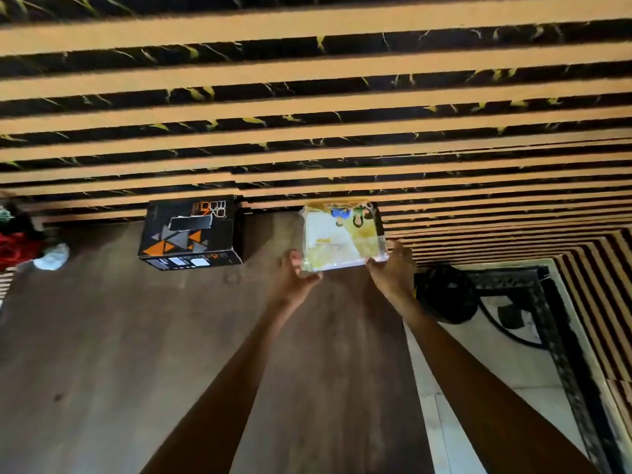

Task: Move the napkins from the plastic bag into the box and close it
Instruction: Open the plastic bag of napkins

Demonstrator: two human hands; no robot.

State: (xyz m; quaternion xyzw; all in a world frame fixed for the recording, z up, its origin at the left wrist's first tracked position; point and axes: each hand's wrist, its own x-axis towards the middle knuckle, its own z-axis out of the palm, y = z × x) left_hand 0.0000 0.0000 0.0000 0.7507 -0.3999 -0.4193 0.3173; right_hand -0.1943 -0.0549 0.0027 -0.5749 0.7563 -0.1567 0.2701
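left hand [297, 273]: pinching the near left corner of the napkin pack [342, 236], steadying it.
right hand [392, 268]: grip closed on the near right corner.
napkin pack: at the worktop's [119, 336] far edge, still sealed in plastic.
box [191, 232]: closed, left of the pack, well apart.

I see a clear plastic bag of napkins [343, 236], white and yellow with a small cartoon print, its near edge lifted off the brown wooden table [102, 336] close to the slatted wall. To its left, well apart, stands the box [191, 232]: black cardboard with orange and grey triangles, lid shut, its back against the wall.
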